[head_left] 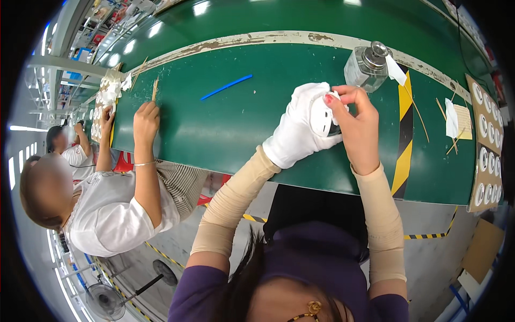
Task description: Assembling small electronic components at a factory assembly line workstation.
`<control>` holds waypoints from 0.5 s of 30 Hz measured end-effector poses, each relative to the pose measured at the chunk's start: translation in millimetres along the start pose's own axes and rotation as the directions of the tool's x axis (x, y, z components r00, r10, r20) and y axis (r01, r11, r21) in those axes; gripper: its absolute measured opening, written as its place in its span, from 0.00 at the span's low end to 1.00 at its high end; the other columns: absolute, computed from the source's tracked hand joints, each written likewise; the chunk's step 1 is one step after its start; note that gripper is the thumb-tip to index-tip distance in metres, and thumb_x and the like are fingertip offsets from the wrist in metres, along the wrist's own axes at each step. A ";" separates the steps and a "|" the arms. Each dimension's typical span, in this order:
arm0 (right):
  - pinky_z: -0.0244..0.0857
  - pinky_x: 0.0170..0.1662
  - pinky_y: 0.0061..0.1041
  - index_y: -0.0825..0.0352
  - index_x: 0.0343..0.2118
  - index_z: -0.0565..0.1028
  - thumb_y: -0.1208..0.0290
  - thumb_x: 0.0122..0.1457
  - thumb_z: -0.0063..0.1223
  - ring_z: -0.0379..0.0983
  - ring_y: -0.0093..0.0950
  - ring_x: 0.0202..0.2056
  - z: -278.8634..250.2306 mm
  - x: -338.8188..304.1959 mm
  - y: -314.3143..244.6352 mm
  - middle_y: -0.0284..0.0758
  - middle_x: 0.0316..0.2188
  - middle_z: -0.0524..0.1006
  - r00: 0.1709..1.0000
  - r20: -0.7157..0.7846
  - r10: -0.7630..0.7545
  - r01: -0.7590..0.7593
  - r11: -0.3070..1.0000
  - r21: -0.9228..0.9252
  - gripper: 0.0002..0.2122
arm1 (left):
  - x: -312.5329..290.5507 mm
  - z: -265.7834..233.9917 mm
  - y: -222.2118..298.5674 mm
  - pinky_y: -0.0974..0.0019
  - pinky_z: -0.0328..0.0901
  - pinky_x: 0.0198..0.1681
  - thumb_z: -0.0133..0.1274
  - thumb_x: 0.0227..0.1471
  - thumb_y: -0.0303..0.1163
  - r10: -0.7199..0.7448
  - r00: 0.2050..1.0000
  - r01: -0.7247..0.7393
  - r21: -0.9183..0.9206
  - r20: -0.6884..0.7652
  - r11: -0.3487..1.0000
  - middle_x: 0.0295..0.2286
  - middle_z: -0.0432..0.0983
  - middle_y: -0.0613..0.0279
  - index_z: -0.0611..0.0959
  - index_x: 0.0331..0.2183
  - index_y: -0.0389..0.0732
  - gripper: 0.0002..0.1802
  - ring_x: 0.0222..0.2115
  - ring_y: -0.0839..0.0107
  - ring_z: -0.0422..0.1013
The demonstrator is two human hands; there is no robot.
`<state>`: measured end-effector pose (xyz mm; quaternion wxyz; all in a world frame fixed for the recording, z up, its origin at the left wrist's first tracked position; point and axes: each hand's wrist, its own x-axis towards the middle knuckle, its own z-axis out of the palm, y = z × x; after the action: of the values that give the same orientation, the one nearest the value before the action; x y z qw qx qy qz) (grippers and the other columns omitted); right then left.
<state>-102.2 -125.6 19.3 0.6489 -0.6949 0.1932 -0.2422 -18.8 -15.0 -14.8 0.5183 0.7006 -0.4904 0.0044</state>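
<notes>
My left hand point(296, 129), in a white glove, is closed around a small rounded white plastic part point(321, 122) with dark slots and a black section on its lower right. My bare right hand point(358, 122) comes in from the right with thumb and forefinger bent together at the part's upper edge. Between these fingertips is a bit of white material, perhaps a wipe; the glove's white behind it makes this hard to tell. Both hands are over the near edge of the green table point(236, 129). A glass bottle with a metal top point(366, 67) stands just beyond my right hand.
A blue strip point(226, 87) lies left of my hands. Yellow-black tape point(403, 145) crosses the table on the right. Beyond it are thin wooden sticks point(421, 118), a white wipe point(451, 119) and a cardboard tray point(485, 150) of round white parts. A co-worker point(115, 214) works on the left.
</notes>
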 end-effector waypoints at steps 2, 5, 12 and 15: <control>0.65 0.41 0.21 0.70 0.28 0.68 0.79 0.53 0.58 0.68 0.23 0.41 -1.1 -2.9 7.7 0.40 0.45 0.70 0.998 0.000 -0.059 0.058 0.983 0.175 0.08 | 0.7 -0.3 1.1 0.57 0.62 0.51 0.71 0.29 0.35 -0.005 1.000 0.004 0.028 0.015 1.000 0.46 0.65 0.50 0.65 0.50 0.40 0.46 0.49 0.52 0.63; 0.65 0.42 0.22 0.70 0.27 0.67 0.80 0.52 0.58 0.68 0.23 0.42 0.3 -22.3 14.4 0.42 0.48 0.69 0.990 0.003 -0.139 0.137 0.977 0.163 0.08 | -3.4 -2.2 -3.9 0.58 0.62 0.51 0.70 0.29 0.35 -0.007 1.000 0.007 0.016 -0.006 1.000 0.46 0.64 0.50 0.65 0.51 0.39 0.46 0.49 0.52 0.63; 0.62 0.42 0.18 0.72 0.27 0.72 0.77 0.55 0.57 0.68 0.19 0.38 5.1 3.4 -1.7 0.37 0.39 0.76 0.996 -0.075 -0.038 0.044 0.996 0.077 0.06 | -2.5 1.2 -2.7 0.59 0.61 0.53 0.71 0.27 0.34 -0.001 1.000 0.002 0.025 -0.017 1.000 0.49 0.63 0.50 0.64 0.52 0.40 0.49 0.51 0.53 0.62; 0.62 0.41 0.16 0.70 0.32 0.72 0.78 0.57 0.55 0.71 0.19 0.36 -6.1 6.5 14.4 0.33 0.33 0.76 0.995 -0.076 -0.057 0.070 0.982 0.174 0.03 | -3.4 -0.2 -2.8 0.59 0.61 0.52 0.71 0.27 0.35 0.002 1.000 -0.002 0.085 -0.001 0.996 0.48 0.63 0.51 0.63 0.53 0.40 0.50 0.50 0.54 0.62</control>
<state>-99.9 -135.5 5.7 0.6925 -0.6316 0.1717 -0.3034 -18.5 -12.6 -18.5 0.4883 0.7215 -0.4902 0.0260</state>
